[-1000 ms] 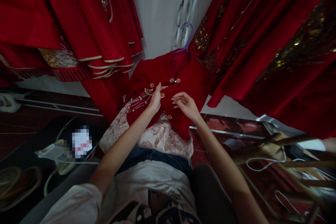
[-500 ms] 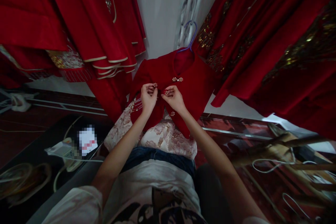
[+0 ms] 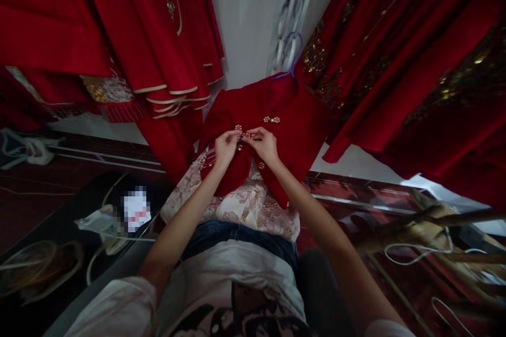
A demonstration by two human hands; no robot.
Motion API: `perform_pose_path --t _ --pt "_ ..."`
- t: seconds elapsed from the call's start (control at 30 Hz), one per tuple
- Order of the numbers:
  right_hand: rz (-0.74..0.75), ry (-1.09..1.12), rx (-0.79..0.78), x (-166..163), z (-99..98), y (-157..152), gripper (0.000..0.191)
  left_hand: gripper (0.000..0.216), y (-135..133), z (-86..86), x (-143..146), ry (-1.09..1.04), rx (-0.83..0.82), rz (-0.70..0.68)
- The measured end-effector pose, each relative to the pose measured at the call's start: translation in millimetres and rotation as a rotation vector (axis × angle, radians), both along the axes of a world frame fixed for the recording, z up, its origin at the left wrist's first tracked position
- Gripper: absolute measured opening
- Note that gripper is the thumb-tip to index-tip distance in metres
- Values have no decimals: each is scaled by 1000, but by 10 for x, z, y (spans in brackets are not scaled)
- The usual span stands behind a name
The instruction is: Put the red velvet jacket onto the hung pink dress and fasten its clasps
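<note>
A red jacket (image 3: 304, 121) lies across my lap, with its collar away from me and a purple hanger (image 3: 293, 66) in its neck. Below the collar a flower-shaped clasp (image 3: 271, 119) is fastened. Lower down, the two front edges part. My left hand (image 3: 225, 148) pinches one front edge beside a flower-shaped button (image 3: 237, 128). From the other edge, my right hand (image 3: 266, 145) grips a small beaded flower clasp (image 3: 246, 136) between thumb and fingers. The fingertips of both hands meet, partly hiding the fastening. Another flower button (image 3: 261, 165) shows below my right hand.
Pale patterned fabric (image 3: 237, 210) is spread under the jacket. Red garments (image 3: 146, 26) hang at left, and gold-trimmed red ones (image 3: 395, 63) at right. A black table (image 3: 95, 195) with a clear box and cables stands left. Wooden legs (image 3: 419, 226) and a white cord are at right.
My hands have come together, the right moving left toward the other, bringing the two front edges of the jacket close. The whole view has shifted slightly.
</note>
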State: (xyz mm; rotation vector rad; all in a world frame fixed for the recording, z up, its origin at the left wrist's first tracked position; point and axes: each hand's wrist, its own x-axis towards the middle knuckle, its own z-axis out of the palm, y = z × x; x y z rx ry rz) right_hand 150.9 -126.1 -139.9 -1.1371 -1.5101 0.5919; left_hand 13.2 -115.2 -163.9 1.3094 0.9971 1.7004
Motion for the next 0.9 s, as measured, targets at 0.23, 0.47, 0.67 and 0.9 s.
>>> perform_pose_path --t 0.23,0.47,0.67,0.9 --pt "-30 -41 35 -43 35 -9 16 21 10 16 -6 66 5 12" --pt "-73 -56 34 -84 78 -19 12 22 20 59 -84 216 54 55" --pt "-42 -90 34 -44 104 -33 13 24 87 97 -128 201 135 -20" --pt "227 9 -62 185 19 -176 28 33 3 -51 -136 84 53 -79"
